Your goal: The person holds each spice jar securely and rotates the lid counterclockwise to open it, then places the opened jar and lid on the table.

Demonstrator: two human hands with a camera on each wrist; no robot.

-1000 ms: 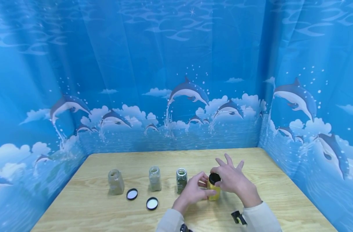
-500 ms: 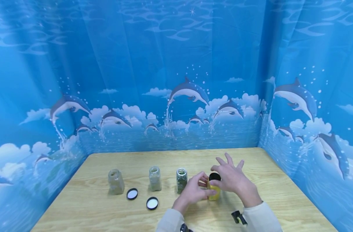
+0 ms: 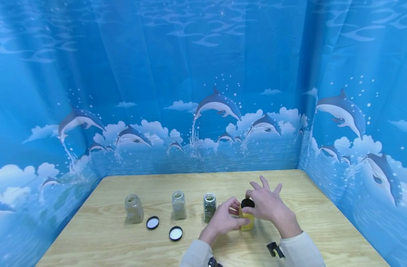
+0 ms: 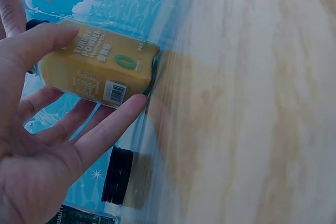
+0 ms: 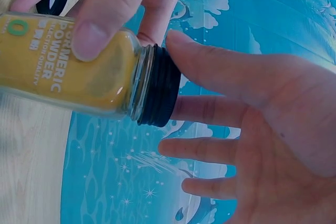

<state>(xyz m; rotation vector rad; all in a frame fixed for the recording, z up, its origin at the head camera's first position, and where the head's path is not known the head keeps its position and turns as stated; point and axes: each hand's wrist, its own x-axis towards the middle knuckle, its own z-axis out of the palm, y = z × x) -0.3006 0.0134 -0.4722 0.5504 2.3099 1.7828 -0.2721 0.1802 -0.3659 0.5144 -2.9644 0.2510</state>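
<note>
A yellow jar of turmeric powder (image 3: 246, 222) stands on the table, its label readable in the left wrist view. My left hand (image 3: 223, 220) holds the jar's body, the thumb on one face and fingers on the other side. With thumb and forefinger, my right hand (image 3: 270, 207) pinches the black lid (image 5: 161, 87) on the jar's neck; its other fingers spread away. Clear glass thread shows below that lid in the right wrist view. Left of my left hand stands a jar with dark green contents (image 3: 209, 209), its mouth uncovered.
Two lidless glass jars, one in the middle (image 3: 179, 207) and one farther left (image 3: 134, 211), stand on the wooden table (image 3: 106, 244). Two black lids (image 3: 152, 223) lie white side up before them. Another black lid (image 4: 116, 176) shows beneath my left hand.
My right thumb and forefinger have shifted their place around the black lid. The left hand and the jar have stayed put.
</note>
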